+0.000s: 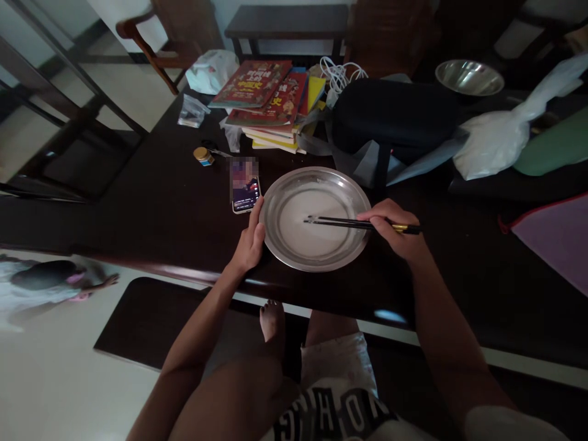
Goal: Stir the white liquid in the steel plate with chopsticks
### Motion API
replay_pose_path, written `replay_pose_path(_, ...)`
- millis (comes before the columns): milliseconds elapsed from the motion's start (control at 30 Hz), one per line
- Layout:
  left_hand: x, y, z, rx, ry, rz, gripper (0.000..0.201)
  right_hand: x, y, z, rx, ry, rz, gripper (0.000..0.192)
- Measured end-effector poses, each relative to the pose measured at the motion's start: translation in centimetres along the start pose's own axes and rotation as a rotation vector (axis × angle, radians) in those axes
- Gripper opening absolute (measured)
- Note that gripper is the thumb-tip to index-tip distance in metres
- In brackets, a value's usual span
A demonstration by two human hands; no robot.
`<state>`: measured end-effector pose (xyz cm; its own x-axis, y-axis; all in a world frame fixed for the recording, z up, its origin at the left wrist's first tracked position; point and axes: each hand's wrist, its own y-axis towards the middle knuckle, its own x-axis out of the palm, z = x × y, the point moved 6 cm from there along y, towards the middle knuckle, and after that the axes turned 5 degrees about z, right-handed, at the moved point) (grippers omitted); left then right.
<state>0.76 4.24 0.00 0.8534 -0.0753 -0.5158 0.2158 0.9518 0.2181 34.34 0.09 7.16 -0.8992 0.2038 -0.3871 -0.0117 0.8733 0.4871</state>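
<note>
Head view: the right hand (397, 228) pinches a pair of black chopsticks (344, 225) between thumb and fingers, their tips reaching leftward to the pale mixture (316, 237) (how thick it is, I cannot tell). Opposite, the left hand (250, 242) grasps the side of the metal basin (316, 266), which sits between both sets of fingers, near the edge of the table (174, 202). A firm hold there seems wise, since a hard push from the chopsticks could slide or tip the basin. For even stirring, slow sweeps out to the wall would likely work better than quick jabs. Just beside the left fingertips lies a lit phone (245, 196), so splashes could reach it. Farther beyond those fingers are a small jar (203, 156) and stacked books (264, 101).
</note>
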Motion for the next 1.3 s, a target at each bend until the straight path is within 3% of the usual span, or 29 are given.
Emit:
replay_pose_path(167, 0.04, -0.05, -0.19, 0.018, -0.011, -0.001, 0.077, -0.86, -0.02, 0.42, 0.059, 0.003, 0.111, 0.02)
replay_pose_path(333, -0.01, -0.07, -0.23, 0.012, -0.007, 0.002, 0.077, -0.18, -0.06, -0.09, -0.02, 0.009, 0.009, 0.018)
replay_pose_path(500, 0.08, -0.05, -0.09, 0.018, -0.017, -0.004, 0.078, -0.79, -0.05, 0.15, 0.037, 0.016, 0.097, 0.02)
replay_pose_path(633, 0.07, -0.04, -0.22, 0.027, -0.03, 0.014, 0.078, -0.09, 0.03, -0.23, 0.01, 0.002, 0.003, 0.02)
replay_pose_path(800, 0.09, -0.11, -0.31, 0.03, -0.046, 0.005, 0.077, -0.72, -0.1, 0.25, 0.039, -0.011, 0.085, 0.021)
replay_pose_path(967, 0.07, -0.07, -0.27, 0.017, -0.031, 0.012, 0.079, -0.11, -0.18, 0.17, 0.0, -0.005, -0.001, 0.02)
replay_pose_path(1133, 0.07, -0.08, -0.18, 0.011, -0.028, -0.003, 0.077, -0.69, -0.06, 0.2, 0.014, 0.007, 0.084, 0.021)
replay_pose_path(1300, 0.01, -0.08, -0.1, 0.019, -0.04, 0.004, 0.075, -0.15, -0.09, 0.07, 0.003, 0.0, 0.006, 0.019)
